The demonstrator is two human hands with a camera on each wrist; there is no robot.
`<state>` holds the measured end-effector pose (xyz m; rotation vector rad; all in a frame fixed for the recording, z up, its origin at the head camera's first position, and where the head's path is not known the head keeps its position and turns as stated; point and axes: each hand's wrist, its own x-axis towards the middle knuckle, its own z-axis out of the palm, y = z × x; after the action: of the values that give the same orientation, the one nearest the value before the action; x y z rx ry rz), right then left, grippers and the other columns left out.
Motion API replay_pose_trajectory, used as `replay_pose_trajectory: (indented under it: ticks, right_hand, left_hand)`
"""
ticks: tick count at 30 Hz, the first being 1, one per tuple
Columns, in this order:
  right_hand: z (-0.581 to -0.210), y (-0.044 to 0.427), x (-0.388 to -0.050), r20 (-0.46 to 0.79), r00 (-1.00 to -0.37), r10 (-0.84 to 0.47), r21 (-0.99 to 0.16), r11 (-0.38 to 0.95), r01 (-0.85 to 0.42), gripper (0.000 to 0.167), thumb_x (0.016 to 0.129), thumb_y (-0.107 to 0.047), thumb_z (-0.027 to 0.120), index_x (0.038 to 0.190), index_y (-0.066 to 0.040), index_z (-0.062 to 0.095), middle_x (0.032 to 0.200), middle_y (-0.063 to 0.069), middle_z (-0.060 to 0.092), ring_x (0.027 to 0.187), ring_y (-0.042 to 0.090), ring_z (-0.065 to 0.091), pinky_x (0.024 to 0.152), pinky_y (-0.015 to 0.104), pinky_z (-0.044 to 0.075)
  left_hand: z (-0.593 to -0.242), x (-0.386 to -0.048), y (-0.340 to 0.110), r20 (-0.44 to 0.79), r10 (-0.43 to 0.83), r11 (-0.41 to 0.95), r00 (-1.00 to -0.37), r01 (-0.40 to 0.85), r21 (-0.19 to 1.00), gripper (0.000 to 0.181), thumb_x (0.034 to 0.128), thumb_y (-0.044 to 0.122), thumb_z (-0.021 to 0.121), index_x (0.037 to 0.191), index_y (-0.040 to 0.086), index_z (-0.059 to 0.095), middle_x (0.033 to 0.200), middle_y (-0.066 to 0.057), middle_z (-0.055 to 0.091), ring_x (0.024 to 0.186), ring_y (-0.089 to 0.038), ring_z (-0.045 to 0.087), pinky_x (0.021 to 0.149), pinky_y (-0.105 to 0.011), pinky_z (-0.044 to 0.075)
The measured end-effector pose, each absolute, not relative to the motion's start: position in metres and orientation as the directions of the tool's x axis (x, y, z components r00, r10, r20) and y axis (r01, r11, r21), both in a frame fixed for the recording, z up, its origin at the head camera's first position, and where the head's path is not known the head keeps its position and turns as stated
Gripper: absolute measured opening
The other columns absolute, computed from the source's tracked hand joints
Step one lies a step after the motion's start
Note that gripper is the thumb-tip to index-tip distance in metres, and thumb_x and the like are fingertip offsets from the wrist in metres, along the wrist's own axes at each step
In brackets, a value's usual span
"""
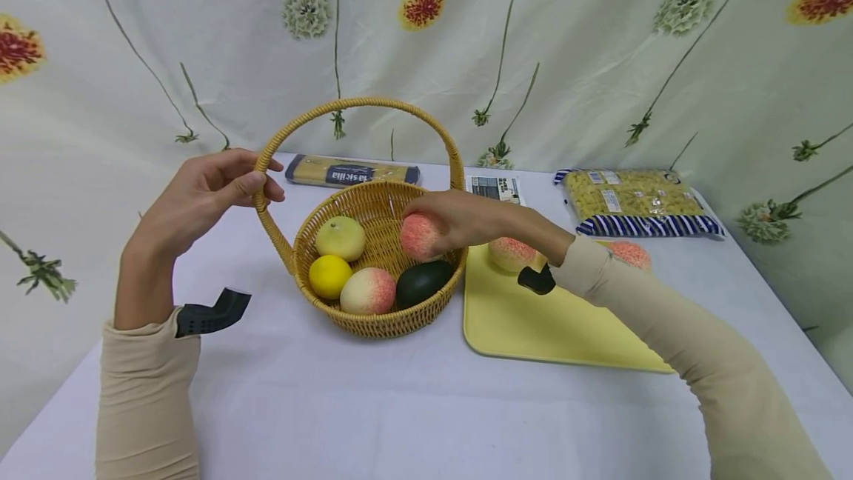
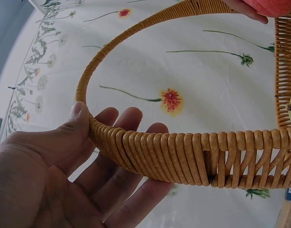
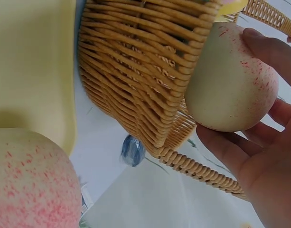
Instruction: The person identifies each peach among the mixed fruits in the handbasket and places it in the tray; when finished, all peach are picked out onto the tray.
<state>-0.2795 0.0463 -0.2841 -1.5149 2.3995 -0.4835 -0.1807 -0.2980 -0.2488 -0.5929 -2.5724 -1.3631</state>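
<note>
A wicker basket with a tall arched handle stands on the table. My left hand holds the left side of that handle, thumb on one side and fingers on the other. Over the basket's right side, my right hand grips a peach with pink speckles. Inside the basket lie a pale green round fruit, a yellow lemon-like fruit, another peach and a dark green avocado-like fruit.
A yellow tray right of the basket bears a peach and another peach, partly hidden by my right arm. Behind are a long pasta pack, a printed packet and a bag of pasta. A flowered cloth hangs at the back.
</note>
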Motion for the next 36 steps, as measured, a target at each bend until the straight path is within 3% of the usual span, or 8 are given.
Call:
replay_pose_trajectory:
  ticks: [5, 14, 21, 30, 36]
  right_hand:
    - [-0.280, 0.055, -0.271, -0.006, -0.421, -0.907, -0.398, 0.389, -0.831, 0.056, 0.083, -0.019, 0.066, 0.136, -0.007, 0.049, 0.128, 0.004, 0.055, 0.113, 0.017, 0.053, 0.096, 0.036, 0.045]
    - [-0.282, 0.071, -0.265, 0.042, -0.433, -0.900, -0.374, 0.388, -0.842, 0.061, 0.085, -0.025, 0.068, 0.138, -0.007, 0.047, 0.134, 0.009, 0.053, 0.123, 0.023, 0.050, 0.101, 0.042, 0.042]
    - [-0.279, 0.087, -0.259, 0.078, -0.467, -0.881, -0.400, 0.401, -0.824, 0.062, 0.086, -0.031, 0.069, 0.140, -0.012, 0.046, 0.138, 0.006, 0.051, 0.124, 0.021, 0.049, 0.101, 0.042, 0.043]
    - [-0.281, 0.101, -0.251, 0.121, -0.514, -0.849, -0.462, 0.410, -0.786, 0.058, 0.083, -0.024, 0.074, 0.134, -0.013, 0.051, 0.130, 0.002, 0.054, 0.116, 0.017, 0.053, 0.092, 0.038, 0.048]
    - [-0.282, 0.107, -0.243, 0.137, -0.529, -0.838, -0.486, 0.408, -0.773, 0.059, 0.081, -0.027, 0.075, 0.134, -0.016, 0.051, 0.130, -0.001, 0.055, 0.115, 0.014, 0.053, 0.093, 0.037, 0.048]
  left_hand:
    - [-0.248, -0.182, -0.298, 0.334, 0.269, 0.498, -0.903, 0.427, 0.755, 0.025, 0.0998, 0.013, 0.050, 0.122, 0.002, 0.057, 0.091, -0.009, 0.070, 0.083, -0.017, 0.067, 0.078, -0.018, 0.054]
    - [-0.248, -0.183, -0.297, 0.333, 0.270, 0.503, -0.903, 0.428, 0.751, 0.025, 0.0998, 0.014, 0.050, 0.121, 0.002, 0.057, 0.091, -0.010, 0.069, 0.084, -0.016, 0.067, 0.077, -0.018, 0.054]
    - [-0.247, -0.183, -0.296, 0.335, 0.274, 0.504, -0.901, 0.431, 0.749, 0.025, 0.0999, 0.014, 0.050, 0.121, 0.002, 0.057, 0.090, -0.006, 0.070, 0.084, -0.016, 0.067, 0.077, -0.018, 0.054]
    - [-0.248, -0.182, -0.296, 0.326, 0.266, 0.512, -0.907, 0.420, 0.749, 0.026, 0.1002, 0.015, 0.050, 0.122, 0.002, 0.057, 0.093, -0.013, 0.069, 0.084, -0.016, 0.067, 0.078, -0.018, 0.054]
    - [-0.249, -0.181, -0.298, 0.330, 0.265, 0.506, -0.906, 0.422, 0.752, 0.026, 0.1000, 0.014, 0.050, 0.122, 0.002, 0.057, 0.092, -0.010, 0.070, 0.084, -0.016, 0.067, 0.078, -0.018, 0.054]
